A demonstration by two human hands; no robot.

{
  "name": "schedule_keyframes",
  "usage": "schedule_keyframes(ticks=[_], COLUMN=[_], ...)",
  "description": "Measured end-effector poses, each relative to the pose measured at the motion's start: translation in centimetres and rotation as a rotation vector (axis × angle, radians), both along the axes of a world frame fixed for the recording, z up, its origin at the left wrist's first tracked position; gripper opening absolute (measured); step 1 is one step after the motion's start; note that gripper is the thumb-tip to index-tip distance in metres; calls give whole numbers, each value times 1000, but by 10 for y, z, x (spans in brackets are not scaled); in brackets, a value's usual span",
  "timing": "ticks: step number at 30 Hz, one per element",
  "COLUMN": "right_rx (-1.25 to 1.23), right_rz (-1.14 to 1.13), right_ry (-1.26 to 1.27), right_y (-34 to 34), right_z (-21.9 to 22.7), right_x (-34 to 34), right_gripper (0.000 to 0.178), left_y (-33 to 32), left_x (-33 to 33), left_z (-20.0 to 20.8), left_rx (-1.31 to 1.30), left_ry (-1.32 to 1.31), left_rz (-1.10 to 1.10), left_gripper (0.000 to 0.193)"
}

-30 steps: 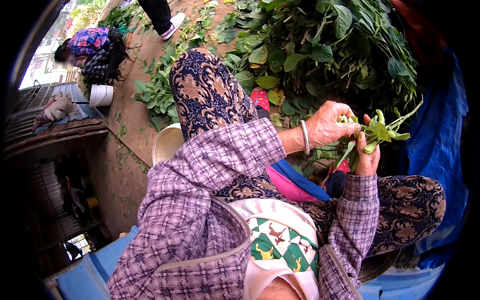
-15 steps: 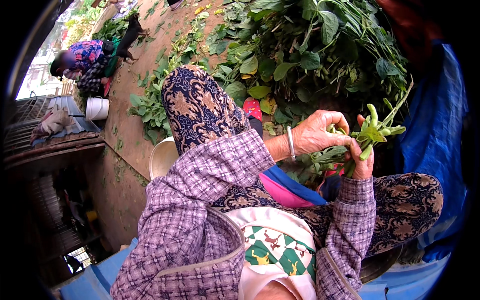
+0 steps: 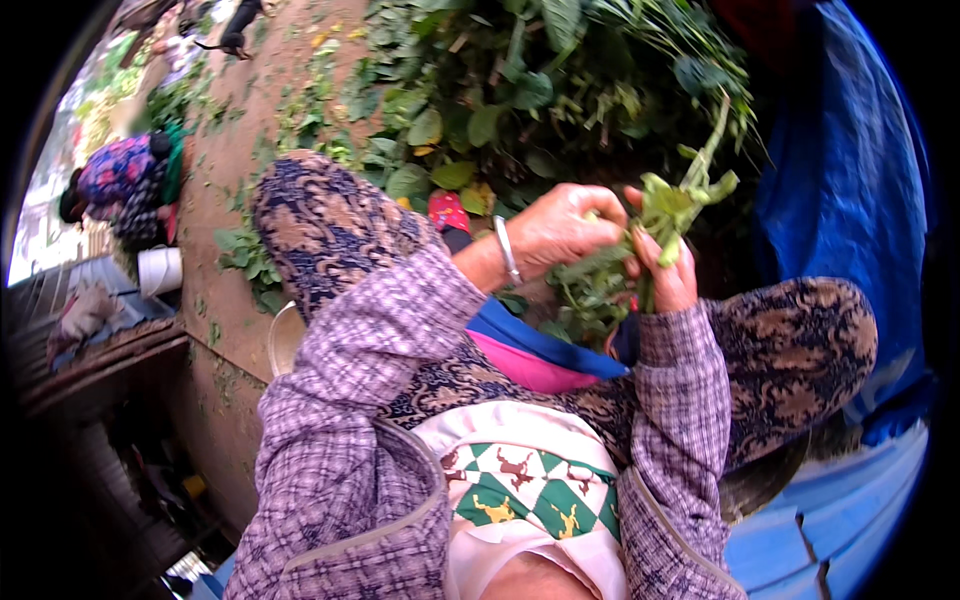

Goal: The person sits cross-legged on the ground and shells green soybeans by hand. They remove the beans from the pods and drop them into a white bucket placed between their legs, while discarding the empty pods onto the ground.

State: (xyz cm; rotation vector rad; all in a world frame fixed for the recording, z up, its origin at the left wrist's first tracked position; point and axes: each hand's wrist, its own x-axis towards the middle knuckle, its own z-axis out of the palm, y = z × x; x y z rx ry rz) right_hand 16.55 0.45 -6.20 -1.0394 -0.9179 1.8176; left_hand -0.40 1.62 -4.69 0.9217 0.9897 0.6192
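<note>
In front of my knees, my right hand (image 3: 668,272) is closed round a leafy bean stalk (image 3: 700,165). The stalk tilts up and to the right, with plump green pods (image 3: 668,248) hanging near my fingers. Just to the left, my left hand (image 3: 572,228), with a silver bangle at the wrist, has its fingers curled in. A bit of green shows between them, probably bean pods, partly hidden by the fingers. The two hands are close together. Below them, more green leaves (image 3: 595,290) lie over a blue and pink cloth (image 3: 535,355) between my legs.
A large heap of bean plants (image 3: 540,100) lies ahead. Blue tarpaulin (image 3: 840,200) hangs at the right. A pale bucket (image 3: 285,338) stands beside my left knee. Farther left are a white bucket (image 3: 160,271), a crouching person (image 3: 120,180) and a dark dog (image 3: 236,35).
My left hand has drawn a little away from the stalk, its fingers now curled tighter. My right hand still grips the stalk. The whole view has shifted, so the scene appears farther left.
</note>
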Motion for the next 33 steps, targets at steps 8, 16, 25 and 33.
schedule_keyframes(ticks=[8, 16, 25, 33], right_rx=[-117, -221, -316, -80], right_rz=[49, -121, -172, -103], right_ry=[220, 38, 160, 81], right_y=[6, 5, 8, 8], right_z=[-4, -1, -9, -6], right_x=[4, 4, 6, 4], right_gripper=[50, 58, 53, 55], left_y=[16, -2, -22, -3], left_x=[-23, 1, 21, -4], left_z=[0, 38, 19, 26], left_rx=[30, 112, 788, 253], left_ry=[-74, 38, 351, 180], left_rz=[199, -2, -171, 227], left_gripper=[17, 16, 30, 18])
